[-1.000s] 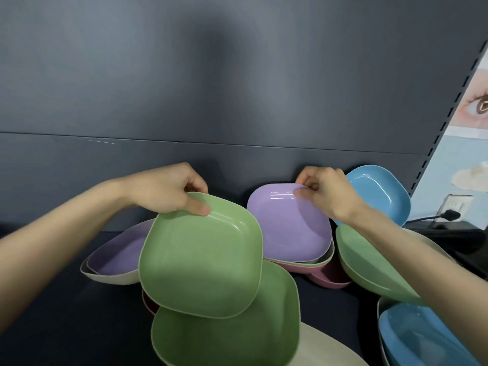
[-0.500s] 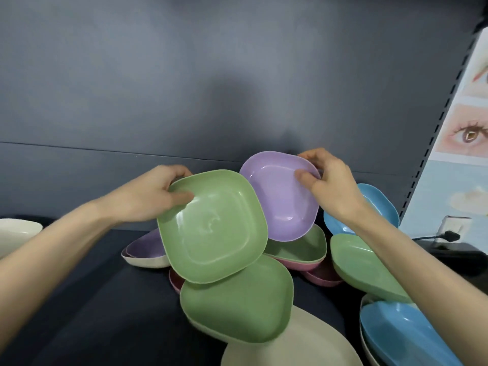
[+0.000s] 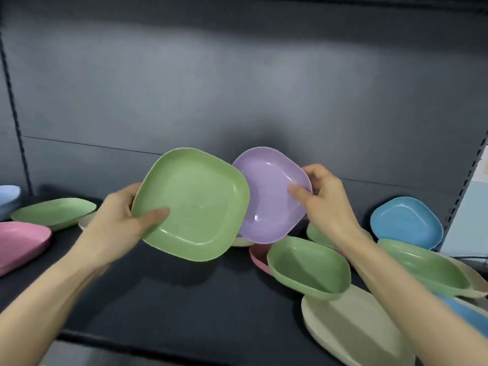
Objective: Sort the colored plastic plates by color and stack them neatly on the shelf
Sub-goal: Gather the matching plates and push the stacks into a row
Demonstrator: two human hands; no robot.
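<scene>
Green plate [image 3: 192,204] pinched by left hand [image 3: 116,223] (purple plate [image 3: 266,196], right hand [image 3: 330,204]).

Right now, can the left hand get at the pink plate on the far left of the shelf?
Probably not yet: the left hand grips a green plate. The pink plate itself lies uncovered, with bare shelf between.

the purple plate [image 3: 269,196] is smooth, glossy plastic; the held green plate [image 3: 191,204] looks duller, faintly speckled; the shelf [image 3: 184,294] surface is dark and matt.
</scene>
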